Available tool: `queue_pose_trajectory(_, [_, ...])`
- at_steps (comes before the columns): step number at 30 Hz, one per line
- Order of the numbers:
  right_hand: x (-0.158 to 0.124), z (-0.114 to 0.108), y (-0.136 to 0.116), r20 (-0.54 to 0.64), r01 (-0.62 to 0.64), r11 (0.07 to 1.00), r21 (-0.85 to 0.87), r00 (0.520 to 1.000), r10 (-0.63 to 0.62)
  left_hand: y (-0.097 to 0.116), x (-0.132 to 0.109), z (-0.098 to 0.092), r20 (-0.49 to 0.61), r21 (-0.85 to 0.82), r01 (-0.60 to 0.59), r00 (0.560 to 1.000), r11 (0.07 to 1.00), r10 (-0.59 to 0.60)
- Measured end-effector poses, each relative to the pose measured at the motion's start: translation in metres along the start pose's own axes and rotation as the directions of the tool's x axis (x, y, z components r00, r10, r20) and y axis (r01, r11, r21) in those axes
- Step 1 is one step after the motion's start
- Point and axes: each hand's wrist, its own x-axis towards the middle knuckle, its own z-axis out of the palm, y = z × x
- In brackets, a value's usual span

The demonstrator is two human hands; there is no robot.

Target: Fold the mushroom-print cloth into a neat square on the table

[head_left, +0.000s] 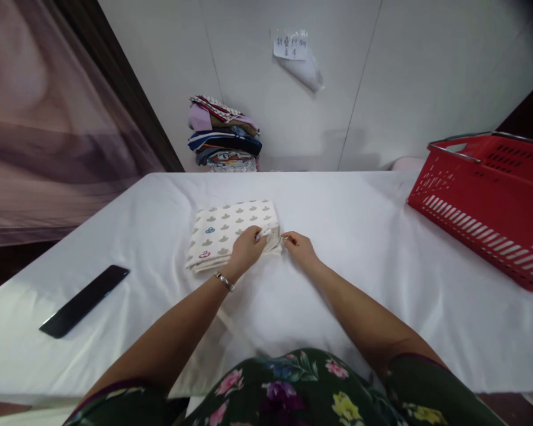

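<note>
A folded white cloth [224, 228] with a grey printed pattern lies on the white-covered table in front of me. One blue and one pink motif stand out on its left part. My left hand [249, 245], with a silver bracelet at the wrist, pinches the turned-up layers near the cloth's front right corner. At that same right edge, my right hand [299, 245] has its thumb and forefinger closed on the cloth's corner. The fingertips partly hide the fabric between them.
A black flat object [84, 302] lies on the tablecloth [359, 236] at left. A red plastic basket [488, 207] with metal handles stands at right. Behind the table's far edge is a stack of folded fabrics [224, 136] against the wall. A paper sign [291, 47] hangs there.
</note>
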Motion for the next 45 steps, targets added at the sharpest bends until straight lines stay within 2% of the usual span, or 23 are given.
queue_pose_trajectory(3, [-0.001,0.002,-0.003,0.104,0.137,0.941,-0.310,0.989,-0.110,0.001,-0.003,0.001,-0.010,0.008,-0.011,1.000,1.000,0.011])
queue_pose_trajectory(5, [-0.001,0.004,-0.008,0.196,0.200,0.863,-0.464,0.973,-0.120,0.001,-0.004,0.002,-0.013,0.010,-0.015,1.000,1.000,0.015])
queue_pose_trajectory(7, [0.000,0.005,-0.013,0.247,0.226,0.799,-0.557,0.964,-0.100,0.000,-0.004,0.003,-0.017,0.011,-0.026,1.000,1.000,0.026])
queue_pose_trajectory(10, [0.002,0.005,-0.017,0.262,0.225,0.749,-0.623,0.962,-0.071,-0.001,-0.004,0.006,-0.019,0.020,-0.052,0.998,0.998,0.053])
queue_pose_trajectory(14, [0.002,0.003,-0.018,0.263,0.237,0.749,-0.619,0.961,-0.086,-0.002,-0.004,0.009,-0.037,0.026,-0.078,0.996,0.997,0.078])
queue_pose_trajectory(18, [-0.001,0.002,-0.013,0.216,0.222,0.810,-0.542,0.969,-0.121,-0.003,-0.004,0.006,-0.081,-0.047,-0.023,0.996,0.999,0.019])
queue_pose_trajectory(21, [0.001,0.003,-0.009,0.131,0.095,0.884,-0.457,0.991,-0.039,-0.004,-0.003,0.004,-0.085,-0.110,0.030,0.996,0.994,-0.039])
queue_pose_trajectory(24, [0.008,0.003,-0.010,0.098,-0.002,0.915,-0.404,0.994,0.045,-0.005,-0.002,0.005,-0.087,-0.146,0.046,0.994,0.988,-0.059])
queue_pose_trajectory(33, [0.047,0.012,-0.029,0.090,-0.181,0.883,-0.432,0.966,0.242,-0.006,-0.002,0.003,-0.077,-0.197,0.044,0.995,0.979,-0.060])
queue_pose_trajectory(42, [0.039,0.011,-0.021,-0.008,-0.181,0.916,-0.359,0.982,0.190,-0.007,-0.003,0.005,-0.071,-0.170,0.014,0.997,0.985,-0.027])
queue_pose_trajectory(45, [0.038,0.009,-0.023,-0.029,-0.143,0.919,-0.368,0.989,0.143,-0.006,-0.003,0.006,-0.070,-0.151,-0.010,0.998,0.988,-0.001])
